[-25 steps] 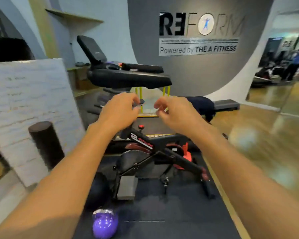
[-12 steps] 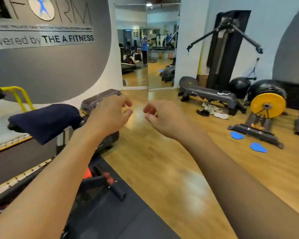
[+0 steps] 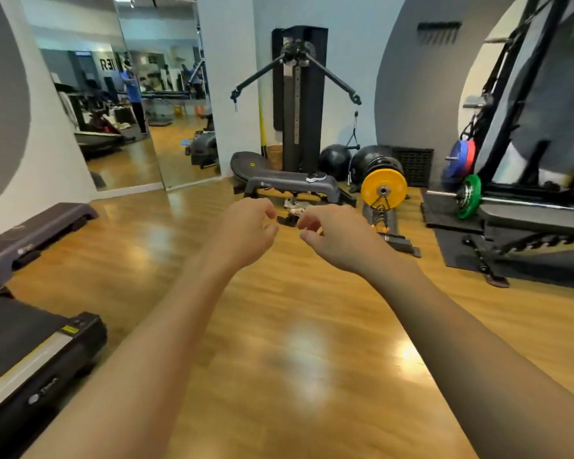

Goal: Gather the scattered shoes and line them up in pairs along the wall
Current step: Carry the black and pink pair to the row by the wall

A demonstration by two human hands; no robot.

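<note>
Swinging right since before, the view now centres the shoes on the floor beside the step bench. Both the left hand and right hand are loosely curled, holding nothing.

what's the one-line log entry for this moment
left hand: empty | right hand: empty | shoes: scattered on floor by bench | sneaker: on bench top | gathered: none yet
</note>
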